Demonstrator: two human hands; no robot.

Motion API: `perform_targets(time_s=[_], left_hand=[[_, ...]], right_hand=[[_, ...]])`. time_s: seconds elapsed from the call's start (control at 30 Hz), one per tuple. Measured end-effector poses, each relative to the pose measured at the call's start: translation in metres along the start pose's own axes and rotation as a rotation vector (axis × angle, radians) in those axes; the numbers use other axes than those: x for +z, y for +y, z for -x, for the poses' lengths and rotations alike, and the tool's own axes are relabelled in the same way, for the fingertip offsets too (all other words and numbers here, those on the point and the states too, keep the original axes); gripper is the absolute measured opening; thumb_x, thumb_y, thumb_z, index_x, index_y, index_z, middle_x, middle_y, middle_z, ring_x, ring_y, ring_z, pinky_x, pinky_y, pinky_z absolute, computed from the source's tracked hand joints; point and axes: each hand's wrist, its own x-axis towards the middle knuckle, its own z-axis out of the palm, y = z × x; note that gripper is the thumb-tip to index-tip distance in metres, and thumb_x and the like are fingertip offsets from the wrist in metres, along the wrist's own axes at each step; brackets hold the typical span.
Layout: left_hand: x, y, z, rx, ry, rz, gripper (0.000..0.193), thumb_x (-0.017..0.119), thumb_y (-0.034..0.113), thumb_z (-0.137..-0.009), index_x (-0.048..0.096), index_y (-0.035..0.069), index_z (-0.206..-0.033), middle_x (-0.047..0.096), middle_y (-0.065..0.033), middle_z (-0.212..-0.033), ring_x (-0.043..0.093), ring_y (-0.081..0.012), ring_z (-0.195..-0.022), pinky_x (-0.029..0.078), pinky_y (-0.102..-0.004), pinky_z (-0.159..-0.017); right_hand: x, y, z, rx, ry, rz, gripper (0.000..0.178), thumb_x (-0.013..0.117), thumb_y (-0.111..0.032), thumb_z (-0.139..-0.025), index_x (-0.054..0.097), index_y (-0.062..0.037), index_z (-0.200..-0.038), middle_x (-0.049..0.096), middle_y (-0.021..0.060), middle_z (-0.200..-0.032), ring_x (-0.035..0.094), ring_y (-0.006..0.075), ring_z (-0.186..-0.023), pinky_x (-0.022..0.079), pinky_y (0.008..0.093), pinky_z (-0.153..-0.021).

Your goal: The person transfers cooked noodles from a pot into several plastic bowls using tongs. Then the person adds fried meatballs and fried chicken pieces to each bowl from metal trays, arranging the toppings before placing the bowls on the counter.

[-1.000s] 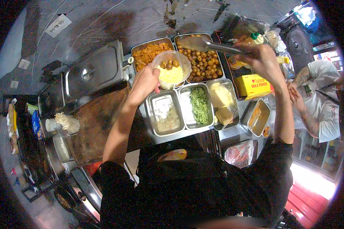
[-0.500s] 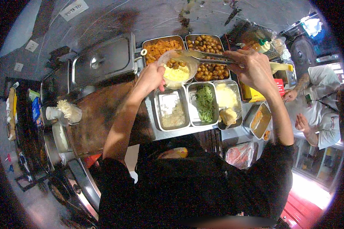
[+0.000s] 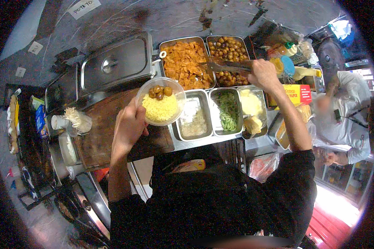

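Note:
My left hand (image 3: 129, 125) grips the side of a clear round plastic bowl (image 3: 181, 101). Yellow rice (image 3: 159, 109) fills much of it, with several glazed brown balls (image 3: 159, 92) on top at the far side. The bowl is tilted toward me, above the wooden board's right edge. My right hand (image 3: 263, 76) is closed around metal tongs (image 3: 232, 66), whose tips reach left over the orange-brown chopped pieces (image 3: 182, 60) in the back left tray. Small brown balls (image 3: 225, 47) fill two trays behind and below the tongs. Whether the tips hold any food, I cannot make out.
Shredded green vegetable (image 3: 227, 111), pale shreds (image 3: 194, 122) and yellowish slices (image 3: 251, 103) sit in nearer trays. A lidded steel pan (image 3: 116, 62) stands left, behind the wooden board (image 3: 106, 122). Right are a yellow box (image 3: 290, 94) and a person (image 3: 349, 108) in white.
My left hand has brought the bowl left and nearer, away from the ball trays. The tongs have left the bowl and now reach over the orange-brown pieces.

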Motion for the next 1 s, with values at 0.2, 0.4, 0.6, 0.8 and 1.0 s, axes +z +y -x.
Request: perform_targets(time_s=[0.2, 0.4, 0.6, 0.8, 1.0], left_hand=[[-0.007, -0.036, 0.004, -0.121, -0.003, 0.012, 0.032, 0.04, 0.016, -0.097, 0.054, -0.002, -0.119, 0.061, -0.0116, -0.062, 0.062, -0.0205, -0.047, 0.051, -0.0342, -0.048], [-0.004, -0.049, 0.004, -0.219, -0.044, 0.041, 0.033, 0.039, 0.017, -0.097, 0.052, -0.003, -0.12, 0.061, -0.0115, -0.065, 0.063, -0.0204, -0.048, 0.051, -0.0348, -0.049], [-0.002, -0.054, 0.005, -0.254, -0.051, 0.06, 0.032, 0.04, 0.018, -0.098, 0.051, -0.004, -0.118, 0.061, -0.0121, -0.064, 0.063, -0.0211, -0.048, 0.051, -0.0359, -0.049], [0.0, -0.057, 0.003, -0.23, -0.047, 0.057, 0.03, 0.041, 0.018, -0.097, 0.052, -0.005, -0.114, 0.061, -0.0124, -0.064, 0.063, -0.0215, -0.047, 0.051, -0.0369, -0.049], [0.0, -0.057, 0.0, -0.251, -0.028, 0.028, 0.029, 0.041, 0.017, -0.097, 0.054, -0.007, -0.109, 0.062, -0.0133, -0.063, 0.063, -0.0224, -0.046, 0.052, -0.0372, -0.049]], right_hand=[[0.03, -0.003, -0.035, 0.043, -0.058, -0.049, 0.029, 0.071, -0.026, -0.07, 0.066, 0.0016, -0.075, 0.068, 0.0209, -0.079, 0.068, 0.0364, -0.077, 0.055, 0.0467, -0.07], [0.043, -0.036, -0.072, -0.025, -0.029, -0.17, 0.035, 0.07, -0.032, -0.074, 0.065, 0.0023, -0.078, 0.068, 0.0214, -0.082, 0.067, 0.037, -0.082, 0.055, 0.0457, -0.074], [0.027, -0.084, -0.091, -0.008, -0.049, -0.121, 0.028, 0.072, -0.03, -0.072, 0.072, -0.0032, -0.081, 0.069, 0.02, -0.078, 0.07, 0.0354, -0.077, 0.057, 0.0464, -0.068], [0.025, -0.103, -0.086, -0.075, -0.006, -0.036, 0.025, 0.077, -0.027, -0.069, 0.072, -0.0049, -0.079, 0.07, 0.0183, -0.076, 0.071, 0.0326, -0.075, 0.057, 0.0432, -0.065], [0.016, -0.07, -0.104, 0.195, -0.133, -0.288, 0.035, 0.065, -0.026, -0.072, 0.069, 0.0041, -0.089, 0.069, 0.0266, -0.091, 0.069, 0.0389, -0.087, 0.055, 0.0492, -0.079]])
